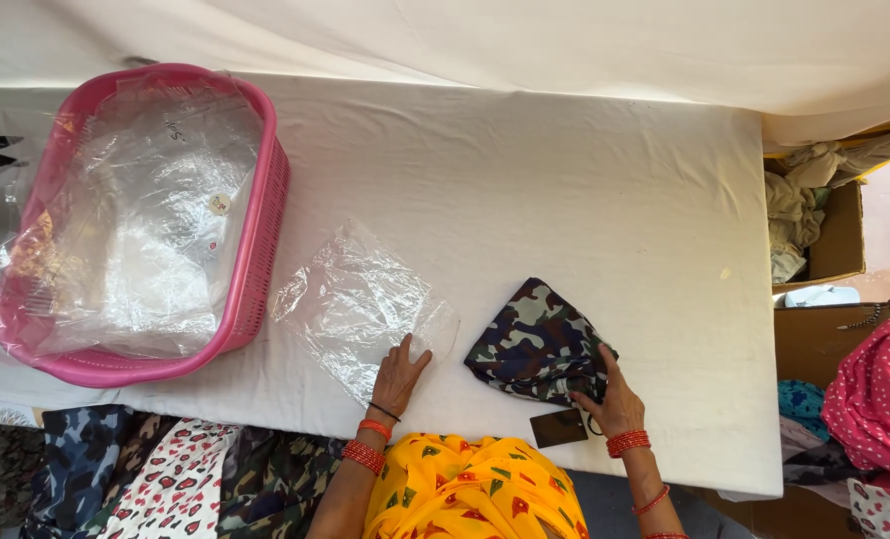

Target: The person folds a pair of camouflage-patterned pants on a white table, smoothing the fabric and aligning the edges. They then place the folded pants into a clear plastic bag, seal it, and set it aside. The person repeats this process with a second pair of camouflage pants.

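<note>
A folded camouflage garment (pixel 535 339) lies on the white table (pixel 565 200) near its front edge. My right hand (pixel 612 399) grips the garment's near corner, beside a dark tag (pixel 559 427). To the left lies a clear plastic bag (pixel 360 304), flat on the table. My left hand (pixel 400 374) rests on the bag's near right corner with fingers spread, pressing it down. Red bangles circle both wrists.
A pink plastic basket (pixel 255 250) full of clear bags stands at the left. Printed and camouflage garments (pixel 165 479) are piled below the table's front edge. Cardboard boxes with cloth (pixel 814 220) stand at the right, next to a pink dotted fabric (pixel 879 399).
</note>
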